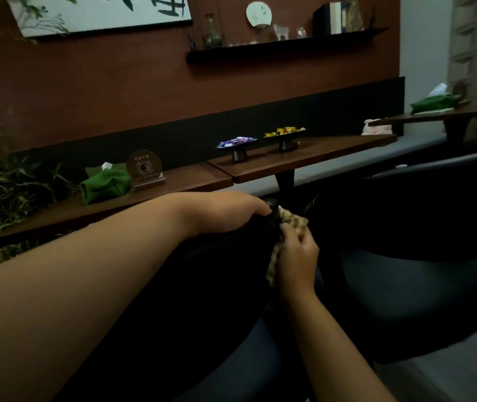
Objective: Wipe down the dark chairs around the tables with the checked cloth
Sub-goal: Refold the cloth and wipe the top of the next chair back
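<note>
At the far left, leafy plants (5,184) crowd the edge of a long wooden counter (173,181). On it, moving rightward, sit a green fabric tissue pouch (105,185), a round wooden plaque (144,169), and then two small pedestal dishes of wrapped sweets (235,143).

In front of the counter, the left hand (225,211) rests over the top rail of the nearest dark chair (217,285), its fingers (263,208) curled round the rail's end and clamped on it to steady the chair. Just to the right, the right hand (296,258) has its fingers (304,242) closed on the checked cloth (290,224), which is bunched against that same rail end, one tail hanging down beside the wrist. A second dark chair (420,227) stands to the right, and further right a green pouch (431,103) lies on another counter.

The risks, as I judge them: the cloth is gripped in a tight wad, so little of it meets the wood and streaks or missed patches are likely. The scene is dim and the chair nearly black, so skipped areas would be hard to spot. A hard stroke toward the counter could also nudge the chair into it and rattle the dishes.
</note>
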Tool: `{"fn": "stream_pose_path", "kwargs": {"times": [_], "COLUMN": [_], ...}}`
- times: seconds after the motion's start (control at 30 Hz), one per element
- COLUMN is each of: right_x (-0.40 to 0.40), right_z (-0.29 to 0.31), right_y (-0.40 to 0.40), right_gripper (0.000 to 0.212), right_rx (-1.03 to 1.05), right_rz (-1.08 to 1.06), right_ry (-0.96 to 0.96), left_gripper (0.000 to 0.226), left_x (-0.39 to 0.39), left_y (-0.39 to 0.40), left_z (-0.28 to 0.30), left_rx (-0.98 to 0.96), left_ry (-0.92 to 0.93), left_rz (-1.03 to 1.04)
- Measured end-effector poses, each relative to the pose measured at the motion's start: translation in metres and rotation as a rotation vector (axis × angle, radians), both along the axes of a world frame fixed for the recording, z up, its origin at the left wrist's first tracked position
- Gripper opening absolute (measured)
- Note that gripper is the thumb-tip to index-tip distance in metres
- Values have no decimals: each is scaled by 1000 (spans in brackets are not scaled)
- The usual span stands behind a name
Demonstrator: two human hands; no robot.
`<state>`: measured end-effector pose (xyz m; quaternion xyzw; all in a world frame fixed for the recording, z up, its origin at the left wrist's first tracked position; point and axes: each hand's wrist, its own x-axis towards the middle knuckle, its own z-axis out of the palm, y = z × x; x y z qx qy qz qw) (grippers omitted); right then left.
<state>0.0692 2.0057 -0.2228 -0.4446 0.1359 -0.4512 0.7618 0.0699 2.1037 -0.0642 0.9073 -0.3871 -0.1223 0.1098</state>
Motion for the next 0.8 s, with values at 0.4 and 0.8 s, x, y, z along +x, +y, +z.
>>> {"fn": "stream_pose_path", "kwargs": {"times": [0.4,0.8], "right_x": [-27,-8], "right_z": [-32,-24], "right_y": [-15,37], "right_gripper": [27,37], "right_rx": [152,-22], "right_rz": [-229,-53], "right_ry": [168,-109], "left_gripper": [26,28], "left_x": [-4,-4], "left_y": [7,3], "left_z": [2,2], "left_rx": [4,17], "left_ry": [40,-33], "left_rz": [-35,-72]}}
